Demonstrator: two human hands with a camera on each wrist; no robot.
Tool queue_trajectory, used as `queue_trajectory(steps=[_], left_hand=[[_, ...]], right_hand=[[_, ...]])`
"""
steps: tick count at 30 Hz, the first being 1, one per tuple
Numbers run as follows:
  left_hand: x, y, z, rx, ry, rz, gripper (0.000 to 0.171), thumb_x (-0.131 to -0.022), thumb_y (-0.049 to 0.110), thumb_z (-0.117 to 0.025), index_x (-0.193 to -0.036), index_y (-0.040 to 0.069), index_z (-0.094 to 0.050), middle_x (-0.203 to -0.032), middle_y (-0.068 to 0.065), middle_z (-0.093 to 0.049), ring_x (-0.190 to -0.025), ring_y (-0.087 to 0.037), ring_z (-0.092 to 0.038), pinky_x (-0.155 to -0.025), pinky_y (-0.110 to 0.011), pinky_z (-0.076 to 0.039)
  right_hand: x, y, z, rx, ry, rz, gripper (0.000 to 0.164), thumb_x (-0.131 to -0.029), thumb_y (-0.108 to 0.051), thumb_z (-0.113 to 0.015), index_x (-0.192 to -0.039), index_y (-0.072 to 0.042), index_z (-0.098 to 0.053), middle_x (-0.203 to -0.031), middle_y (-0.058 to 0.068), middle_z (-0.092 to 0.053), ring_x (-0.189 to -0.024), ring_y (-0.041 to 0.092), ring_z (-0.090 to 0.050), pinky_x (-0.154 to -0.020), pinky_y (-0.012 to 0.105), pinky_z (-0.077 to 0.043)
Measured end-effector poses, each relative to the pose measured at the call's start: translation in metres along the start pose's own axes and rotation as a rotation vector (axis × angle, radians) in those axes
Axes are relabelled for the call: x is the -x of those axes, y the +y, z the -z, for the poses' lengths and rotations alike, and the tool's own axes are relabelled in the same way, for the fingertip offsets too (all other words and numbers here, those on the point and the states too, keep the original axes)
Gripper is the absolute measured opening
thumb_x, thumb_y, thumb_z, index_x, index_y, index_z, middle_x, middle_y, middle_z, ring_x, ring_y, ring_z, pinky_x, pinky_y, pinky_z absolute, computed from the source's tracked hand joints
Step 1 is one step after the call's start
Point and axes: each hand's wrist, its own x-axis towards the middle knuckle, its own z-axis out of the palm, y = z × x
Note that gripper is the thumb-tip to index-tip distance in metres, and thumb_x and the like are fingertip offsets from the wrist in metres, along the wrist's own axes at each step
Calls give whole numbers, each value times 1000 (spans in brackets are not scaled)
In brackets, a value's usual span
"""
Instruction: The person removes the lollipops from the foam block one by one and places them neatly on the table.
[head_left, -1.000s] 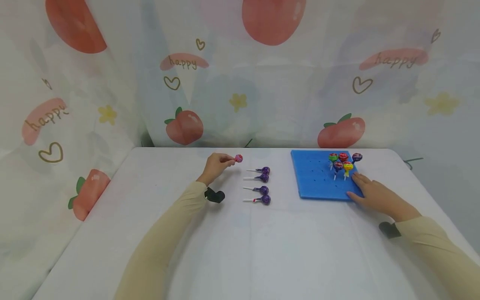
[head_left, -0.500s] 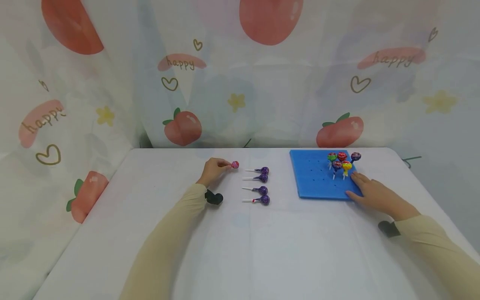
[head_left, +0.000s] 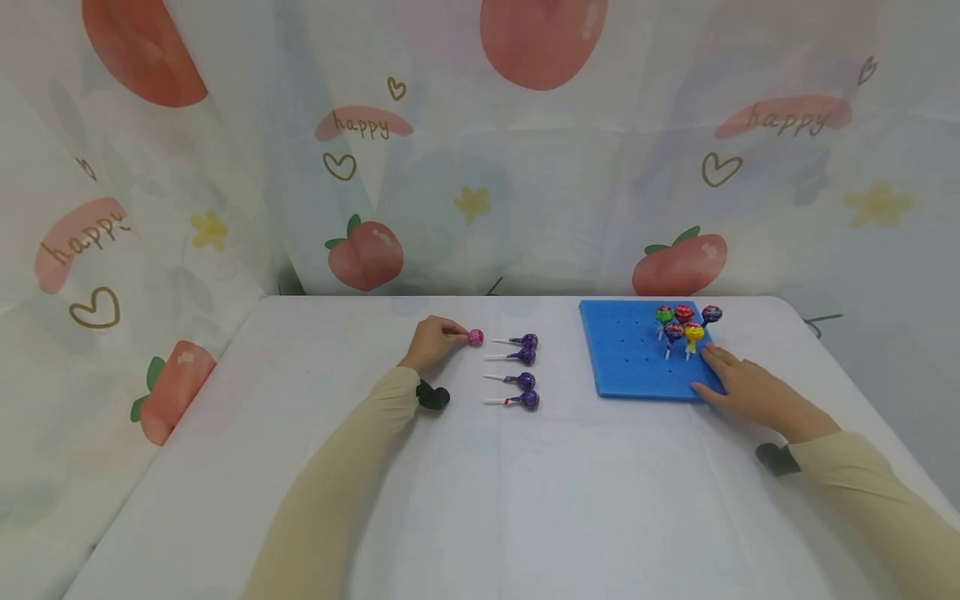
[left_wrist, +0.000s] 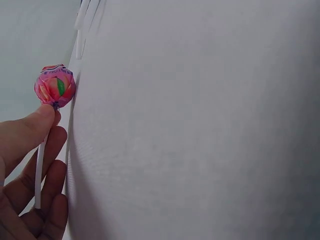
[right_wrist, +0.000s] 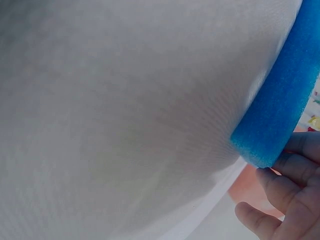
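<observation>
My left hand (head_left: 435, 343) pinches a pink-wrapped lollipop (left_wrist: 55, 87) between thumb and index finger, just below the candy ball. In the left wrist view the white stick hangs down past the other fingers. The lollipop is low over the table, left of several purple lollipops (head_left: 528, 357) that lie in a column with sticks pointing left. My right hand (head_left: 753, 396) rests against the near right corner of a blue foam board (head_left: 615, 358), fingers along its side. In the right wrist view the fingers touch the board's edge (right_wrist: 275, 100).
Several lollipops stand upright in the board's far right part: a green one (head_left: 664, 314), a red one (head_left: 684, 312), a yellow one (head_left: 694, 332) and dark ones (head_left: 712, 314). Small holes dot the board. A white cloth covers the table (head_left: 525, 500); a printed curtain (head_left: 540, 183) hangs behind.
My left hand has come down and nearer with the pink lollipop, then shifted slightly right beside the top purple lollipop. My right hand and the board stay put.
</observation>
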Motion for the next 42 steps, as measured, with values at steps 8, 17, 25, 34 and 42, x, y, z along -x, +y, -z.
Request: queue_trajectory(steps=[8, 17, 25, 34, 42], left_hand=[[2, 3, -1, -38, -18, -17, 14, -85, 16, -70, -96, 9, -75, -102, -7, -71, -101, -21, -60, -94, -35, -46], [5, 0, 2, -22, -24, -20, 16, -86, 14, -68, -99, 9, -74, -106, -8, -71, -104, -21, -61, -96, -35, -46], [1, -10, 6, -4, -61, -35, 19, -86, 12, -68, -104, 9, -73, -105, -8, -71, -103, -20, -62, -96, -35, -47], [-1, -12, 14, -27, -105, -60, 30, -83, 13, -71, -113, 9, -69, -111, -8, -69, -107, -21, -62, -98, -34, -46], [0, -14, 25, 23, -136, -66, 38, -84, 15, -70, -121, 9, -64, -118, -9, -67, -110, -22, -62, -100, -35, -46]], right_hand=[[-1, 0, -1, 2, -6, -10, 80, -91, -44, -53, -137, 17, -28, -141, 41, -25, -127, 58, -27, -103, 66, -24], [-1, 0, -1, 2, 1, -3, 80, -91, -45, -53, -137, 17, -29, -141, 40, -26, -127, 57, -28, -103, 66, -25], [-1, 1, -2, 2, -6, -10, 83, -90, -48, -52, -138, 16, -28, -141, 40, -25, -127, 58, -27, -102, 66, -25], [-2, 1, -1, 8, -6, -11, 81, -91, -45, -53, -138, 17, -29, -141, 40, -25, -126, 58, -27, -101, 67, -26], [-3, 2, -2, 0, -7, -12, 82, -91, -46, -53, -138, 16, -28, -141, 40, -24, -127, 58, -27, -102, 66, -24]])
